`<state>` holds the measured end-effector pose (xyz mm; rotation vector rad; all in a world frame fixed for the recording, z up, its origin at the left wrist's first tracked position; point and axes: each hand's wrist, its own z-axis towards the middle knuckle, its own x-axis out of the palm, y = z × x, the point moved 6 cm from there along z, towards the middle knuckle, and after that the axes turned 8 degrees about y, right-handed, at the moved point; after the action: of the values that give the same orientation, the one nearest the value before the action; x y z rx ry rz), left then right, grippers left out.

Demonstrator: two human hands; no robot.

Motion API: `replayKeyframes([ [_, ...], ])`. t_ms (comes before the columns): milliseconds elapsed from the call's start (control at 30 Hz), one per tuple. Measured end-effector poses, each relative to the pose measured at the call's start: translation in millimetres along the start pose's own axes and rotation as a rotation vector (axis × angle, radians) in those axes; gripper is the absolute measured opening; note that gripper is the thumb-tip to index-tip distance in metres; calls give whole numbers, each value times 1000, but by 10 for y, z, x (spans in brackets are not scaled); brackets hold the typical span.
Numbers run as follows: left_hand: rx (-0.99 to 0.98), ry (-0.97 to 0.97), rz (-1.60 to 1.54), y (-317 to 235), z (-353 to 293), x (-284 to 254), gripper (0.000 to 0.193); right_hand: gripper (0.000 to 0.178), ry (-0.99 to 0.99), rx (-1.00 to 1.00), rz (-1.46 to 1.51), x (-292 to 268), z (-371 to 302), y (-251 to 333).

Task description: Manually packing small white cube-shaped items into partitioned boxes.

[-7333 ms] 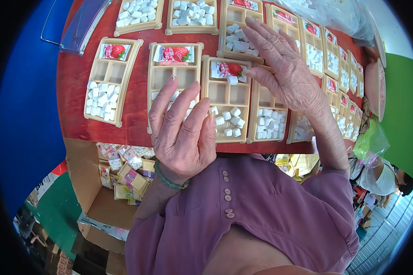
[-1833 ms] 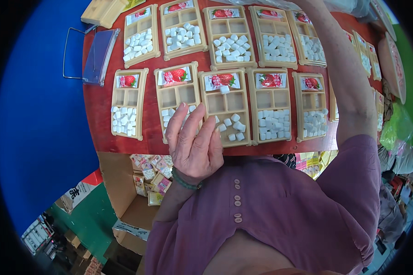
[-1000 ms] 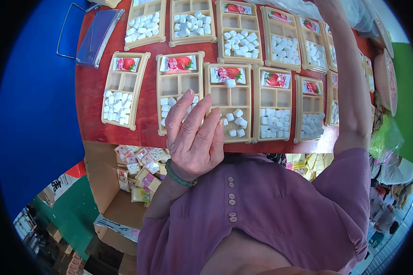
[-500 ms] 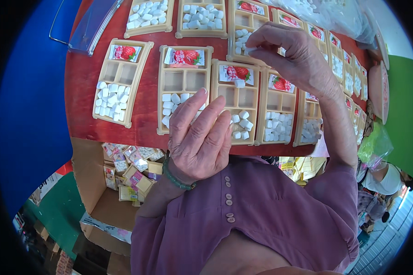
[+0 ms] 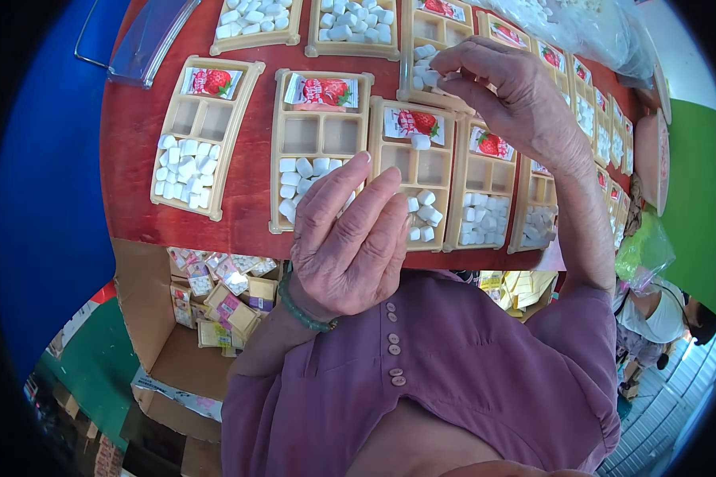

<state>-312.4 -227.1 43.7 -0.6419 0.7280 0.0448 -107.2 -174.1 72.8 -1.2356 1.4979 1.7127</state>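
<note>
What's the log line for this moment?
left hand: over trays | right hand: curled above trays, hold unclear | marshmallow: at edge of packet

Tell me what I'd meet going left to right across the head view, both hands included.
Blue surface → leftmost near-row beige compartment tray → left hand → right hand → lower pale pink dish → green surface.

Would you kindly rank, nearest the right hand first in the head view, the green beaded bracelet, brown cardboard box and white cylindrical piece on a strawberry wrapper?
1. White cylindrical piece, lower left.
2. Green beaded bracelet, below left hand.
3. Brown cardboard box, lower left.
</note>
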Motion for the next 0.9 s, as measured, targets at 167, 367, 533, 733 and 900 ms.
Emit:
replayKeyframes([
  [167, -8, 26, 15, -20, 10, -5, 27, 12, 17, 13, -6, 61, -51, -51],
  [367, -19, 37, 16, -14, 12, 9, 27, 13, -49, 66, 68, 62, -61, -70],
  [533, -21, 46, 22, -25, 12, 5, 27, 11, -20, -41, 73, 18, -83, -104],
  [733, -58, 59, 18, -15, 5, 8, 24, 13, 9, -56, -5, 53, -108, -37],
  [900, -50, 60, 22, -9, 2, 13, 23, 14, -51, 0, 33, -30, -101, -15],
])
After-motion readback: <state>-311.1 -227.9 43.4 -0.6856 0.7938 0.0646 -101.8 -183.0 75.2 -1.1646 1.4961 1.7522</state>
